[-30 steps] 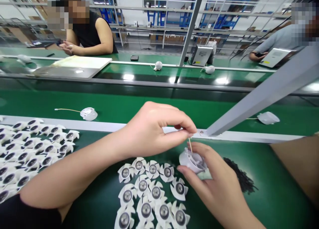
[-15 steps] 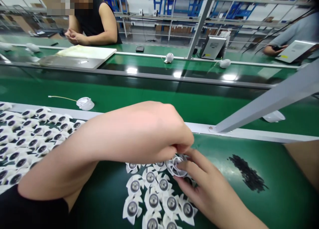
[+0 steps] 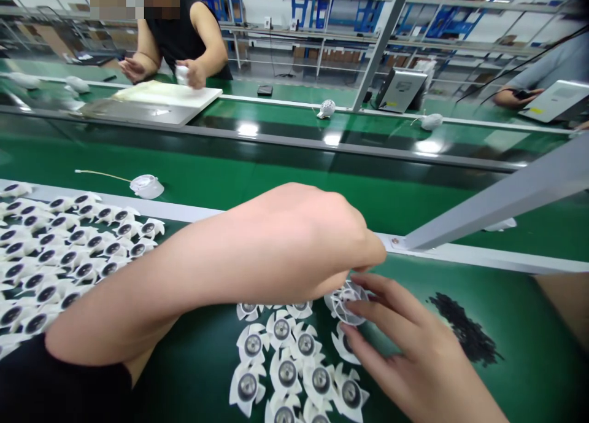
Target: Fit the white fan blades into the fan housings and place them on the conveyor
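My left hand point(image 3: 317, 239) reaches across from the left, its back to the camera and its fingers curled together, just above a white round spoked housing point(image 3: 345, 301). What those fingers grip, if anything, is hidden. My right hand point(image 3: 409, 337) holds the housing between its thumb and fingers, tilted so its spokes show. One white fan blade point(image 3: 344, 343) lies by my right thumb. Several more white fan blades point(image 3: 287, 372), with round metal-looking hubs, lie close together on the green table below both hands.
Rows of fan blades point(image 3: 69, 257) cover the table's left side. Small black strips point(image 3: 467, 328) lie in a pile at right. Beyond the white rail, a white housing with a wire point(image 3: 147, 186) sits on the green belt point(image 3: 257, 171). A slanted post point(image 3: 497, 193) rises at right. A co-worker point(image 3: 184, 36) is opposite.
My hands and the housing have shifted slightly right in the view, uncovering the fan blade by my thumb. The co-worker's hands have parted, one now holding a white object.
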A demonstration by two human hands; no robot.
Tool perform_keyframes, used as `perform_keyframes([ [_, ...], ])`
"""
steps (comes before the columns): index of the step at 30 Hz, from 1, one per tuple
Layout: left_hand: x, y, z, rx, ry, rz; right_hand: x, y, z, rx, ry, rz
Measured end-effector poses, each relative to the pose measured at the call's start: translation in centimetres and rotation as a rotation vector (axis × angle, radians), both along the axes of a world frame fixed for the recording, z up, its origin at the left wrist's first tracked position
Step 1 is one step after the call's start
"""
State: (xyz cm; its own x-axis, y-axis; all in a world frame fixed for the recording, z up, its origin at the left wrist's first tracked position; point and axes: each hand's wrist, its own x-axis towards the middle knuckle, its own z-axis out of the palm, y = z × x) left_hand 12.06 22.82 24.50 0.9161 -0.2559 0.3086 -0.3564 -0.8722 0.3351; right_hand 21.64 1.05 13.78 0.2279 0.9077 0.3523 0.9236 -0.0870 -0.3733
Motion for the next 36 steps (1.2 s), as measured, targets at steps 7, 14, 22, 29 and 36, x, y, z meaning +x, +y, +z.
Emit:
perform_keyframes([
  [7,1.0,-0.3,-0.9,0.291,0.196,-0.015,0.3,-0.3,-1.1,-0.072,-0.068,-0.048],
  [14,2.2,-0.7,-2.5,0.27,0.308,-0.015,0.3,-0.3,-1.3,-0.086,-0.097,-0.131],
  [22,4.4,-2.4,-5.4,0.29,0.516,-0.048,0.3,0.4,-0.7,-0.187,-0.028,-0.131],
  [29,4.3,-2.2,-5.7,0.27,0.447,-0.027,0.5,0.2,-1.6,-0.17,0.127,-0.183],
  [36,4.0,0.5,-4.4,0.196,0.355,0.231,1.9,0.0,-0.3,0.026,0.123,-0.294],
])
